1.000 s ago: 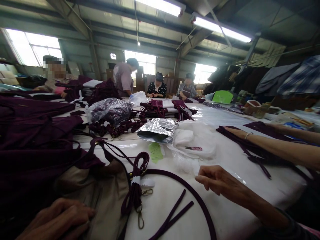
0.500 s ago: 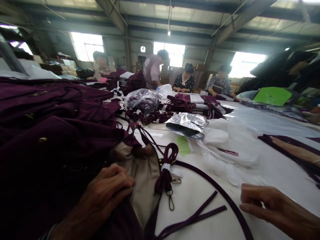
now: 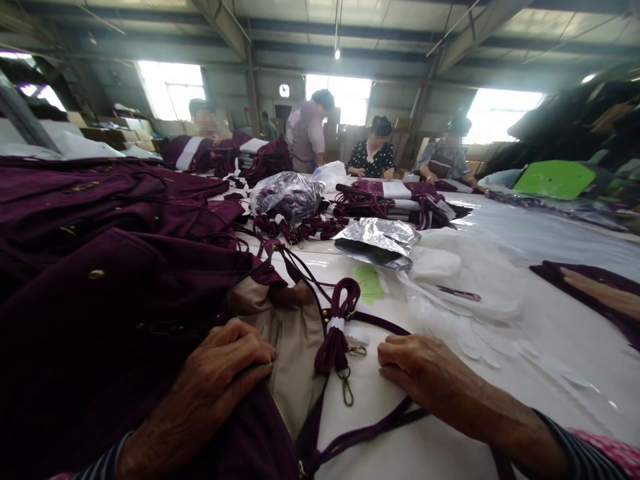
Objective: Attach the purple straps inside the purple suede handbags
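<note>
A dark purple bag lies at the left with its zipped mouth open and its beige lining showing. My left hand is closed over the near edge of that mouth, fingertips at the lining. On the bag's right edge rests a bundled purple strap, wrapped with a white band, its metal clips hanging off. My right hand is just right of these clips, fingers curled together; what they hold, if anything, is hidden. Beneath this hand pass the bag's purple handle and a thin purple drawstring.
Purple bags are heaped at the left. Ahead lie a silver foil pouch, white plastic sheets, small snips and stacked folded bags. Several people work across the table; another person's arm reaches in at the right.
My right hand has moved left, from the table's right side to beside the strap's clips. My left hand stays on the bag's edge. The camera view has shifted slightly.
</note>
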A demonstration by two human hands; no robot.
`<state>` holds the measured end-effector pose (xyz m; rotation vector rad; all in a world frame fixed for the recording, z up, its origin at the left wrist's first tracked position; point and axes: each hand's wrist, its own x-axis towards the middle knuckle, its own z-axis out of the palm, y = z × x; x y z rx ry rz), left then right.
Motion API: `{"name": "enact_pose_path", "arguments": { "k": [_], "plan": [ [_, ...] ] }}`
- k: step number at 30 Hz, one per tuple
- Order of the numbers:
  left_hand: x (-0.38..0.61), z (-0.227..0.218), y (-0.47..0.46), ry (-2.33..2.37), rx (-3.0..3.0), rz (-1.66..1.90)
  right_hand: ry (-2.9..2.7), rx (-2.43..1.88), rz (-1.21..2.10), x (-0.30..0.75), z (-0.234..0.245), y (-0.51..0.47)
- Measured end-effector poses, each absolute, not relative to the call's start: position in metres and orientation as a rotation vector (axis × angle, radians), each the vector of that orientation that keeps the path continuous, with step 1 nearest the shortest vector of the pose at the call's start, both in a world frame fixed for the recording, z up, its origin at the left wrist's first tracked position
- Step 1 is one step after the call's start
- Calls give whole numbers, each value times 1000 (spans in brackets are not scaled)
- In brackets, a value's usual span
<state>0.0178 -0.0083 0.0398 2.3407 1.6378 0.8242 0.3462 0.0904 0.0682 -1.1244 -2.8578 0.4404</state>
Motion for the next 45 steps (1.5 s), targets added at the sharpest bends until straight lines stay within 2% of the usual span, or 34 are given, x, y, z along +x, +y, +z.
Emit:
{"name": "enact_pose_path", "arguments": {
  "k": [5, 20, 25, 34, 45],
  "plan": [
    [18, 40, -7, 1627, 2343, 839, -3012, -1084, 137, 340, 69, 83],
    [21, 46, -8, 1609, 2340, 811, -2795, -641, 532, 311, 53, 79],
    [23, 47, -8, 1594, 2311, 826, -2843, -483, 465, 308, 52, 79],
    [28, 44, -8, 1651, 2287, 859, -2609, -394, 366, 284, 52, 76],
    [53, 67, -5, 1930, 2310, 441, -2745, -401, 356, 256, 31, 61]
  ]
}}
